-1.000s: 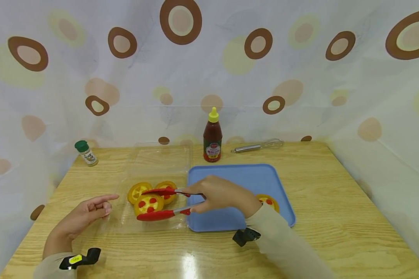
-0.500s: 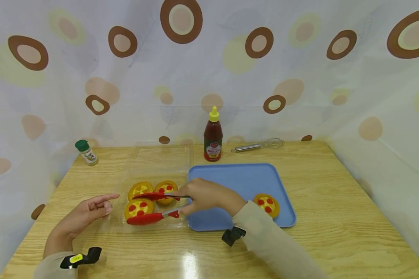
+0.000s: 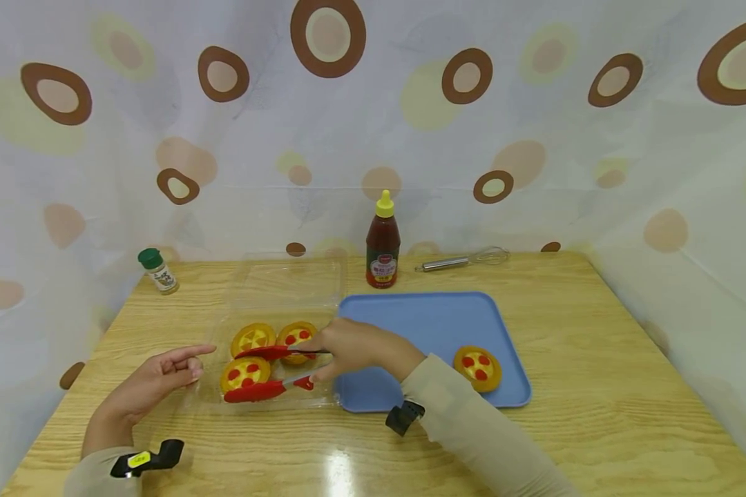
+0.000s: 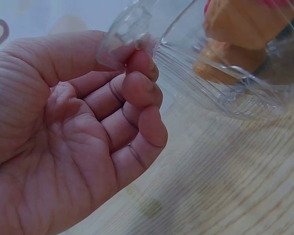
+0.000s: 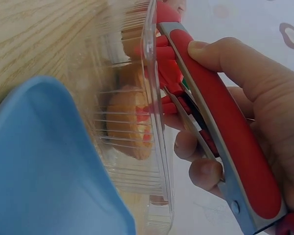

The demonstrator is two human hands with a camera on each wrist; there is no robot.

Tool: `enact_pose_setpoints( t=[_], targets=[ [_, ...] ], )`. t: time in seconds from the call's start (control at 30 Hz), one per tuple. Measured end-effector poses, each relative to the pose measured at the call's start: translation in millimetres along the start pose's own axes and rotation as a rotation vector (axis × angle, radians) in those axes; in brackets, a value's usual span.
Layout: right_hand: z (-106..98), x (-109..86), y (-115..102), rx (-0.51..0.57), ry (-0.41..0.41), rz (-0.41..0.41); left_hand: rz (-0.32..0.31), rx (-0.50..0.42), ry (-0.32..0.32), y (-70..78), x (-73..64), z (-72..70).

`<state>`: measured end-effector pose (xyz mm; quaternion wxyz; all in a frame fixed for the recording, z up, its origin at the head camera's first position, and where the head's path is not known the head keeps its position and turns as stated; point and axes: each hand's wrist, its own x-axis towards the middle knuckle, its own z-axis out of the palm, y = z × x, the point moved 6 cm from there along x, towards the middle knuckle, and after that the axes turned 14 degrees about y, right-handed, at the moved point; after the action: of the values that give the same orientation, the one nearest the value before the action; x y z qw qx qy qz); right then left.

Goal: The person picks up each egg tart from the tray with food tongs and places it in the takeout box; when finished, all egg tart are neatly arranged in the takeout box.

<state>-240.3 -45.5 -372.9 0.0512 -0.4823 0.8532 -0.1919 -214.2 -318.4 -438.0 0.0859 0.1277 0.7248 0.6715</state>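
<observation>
My left hand [image 3: 143, 386] is at the left side of a clear plastic container [image 3: 307, 399]. In the left wrist view, thumb and fingertips pinch the container's rim corner. My right hand [image 3: 360, 347] grips red-and-silver tongs [image 5: 225, 122] by the handles. Their red tips straddle the front-left tart [image 3: 245, 373], which has red dots on top. Two more tarts sit behind it in the container: one with a yellow wedge pattern [image 3: 253, 337], another with red dots [image 3: 296, 335], partly covered by the tongs.
A blue tray [image 3: 423, 317] stands right of the container, with one red-dotted tart [image 3: 477, 368] on it. Behind are a sauce bottle [image 3: 383, 248], a whisk [image 3: 463, 261] and a green-capped shaker [image 3: 158, 271]. The container's clear lid [image 3: 286, 279] lies back.
My right hand has moved left with the tongs. The front tart, between their tips, has shifted left and slightly toward me. My left hand stays in place.
</observation>
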Motion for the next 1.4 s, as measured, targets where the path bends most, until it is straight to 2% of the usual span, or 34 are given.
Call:
enact_pose_setpoints(
  t=[0.4, 0.6, 0.77, 1.1, 1.4],
  targets=[
    [4.5, 3.5, -1.4, -0.012, -0.012, 0.033, -0.005, 0.002, -0.01, 2.2, -0.7, 1.2],
    [6.2, 3.3, 0.6, 0.043, -0.005, 0.034, -0.013, 0.019, -0.001, 1.5, -1.4, 0.6],
    [6.4, 2.0, 3.7, 0.071, 0.025, 0.048, -0.015, 0.021, 0.0, 0.8, -0.7, 0.4],
    [4.9, 1.0, 6.9, 0.041, 0.084, 0.022, -0.012, 0.023, -0.001, 0.7, 0.2, 1.3],
    [5.5, -0.3, 9.8, 0.155, 0.105, 0.064, -0.02, 0.044, 0.017, 0.0, -0.1, 0.4]
  ],
)
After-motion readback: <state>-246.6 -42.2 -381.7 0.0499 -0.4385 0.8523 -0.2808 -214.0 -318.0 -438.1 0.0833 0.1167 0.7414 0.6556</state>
